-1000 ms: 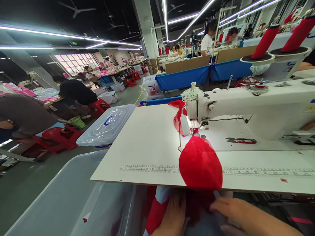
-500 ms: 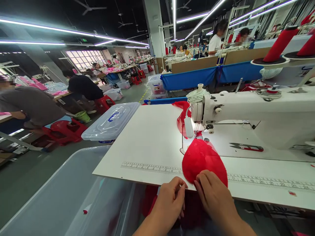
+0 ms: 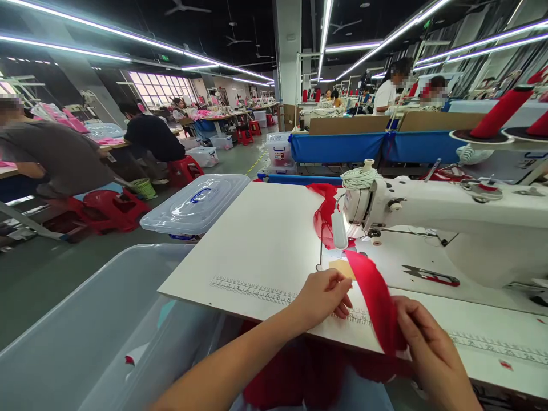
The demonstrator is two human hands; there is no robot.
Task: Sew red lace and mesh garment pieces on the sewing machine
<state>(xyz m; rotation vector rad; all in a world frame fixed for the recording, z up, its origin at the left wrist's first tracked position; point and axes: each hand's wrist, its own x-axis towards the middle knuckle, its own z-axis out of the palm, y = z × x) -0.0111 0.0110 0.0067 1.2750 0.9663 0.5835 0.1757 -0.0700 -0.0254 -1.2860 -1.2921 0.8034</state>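
A curved piece of red fabric runs from beneath the sewing machine's needle area toward the table's front edge. My right hand is closed on its right edge, thumb and fingers pinching the cloth. My left hand is beside the fabric's left side, over the printed ruler, with its fingers curled and the thumb pressed in; whatever it may hold is hidden. Just beyond its fingertips lies a flat beige patch. The white sewing machine stands behind, its small lamp lit over the needle.
Thread snips lie on the machine bed. Sheer red cloth is bunched left of the needle. An open plastic bin and a lidded one stand left of the table. Red thread cones rise at right; people sit at other stations.
The rounded red piece has been swung to the right and turned narrow, uncovering the beige patch. My right hand moved right with it; my left hand moved up and right onto the table.
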